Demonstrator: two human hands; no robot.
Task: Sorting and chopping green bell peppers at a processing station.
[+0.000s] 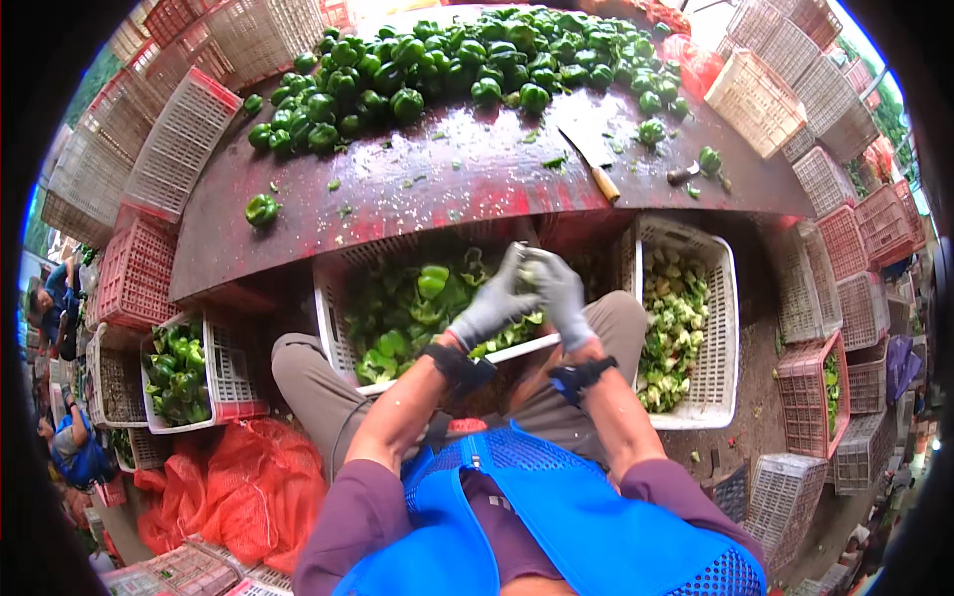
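Observation:
Both my hands wear grey gloves and meet over the near crate. My left hand (pixel 490 306) is curled, its thumb and fingers reaching toward the other hand. My right hand (pixel 561 296) is closed beside it. Between them is a pale greenish piece (pixel 529 274), blurred and mostly covered by the fingers, so its kind is unclear. Beneath, a white crate (pixel 333 343) between my knees holds cut green bell pepper pieces (pixel 391 343). To the right, another white crate (pixel 723 328) holds pale green pepper cores and trimmings (pixel 674 343).
Whole green bell peppers (pixel 407 99) heap on the dark table (pixel 397 214); one pepper (pixel 262 210) lies apart. A cleaver (pixel 588 149) and a small knife (pixel 683 175) rest there. A pepper crate (pixel 224 368), red mesh sacks (pixel 248 482) and stacked crates (pixel 184 144) surround me.

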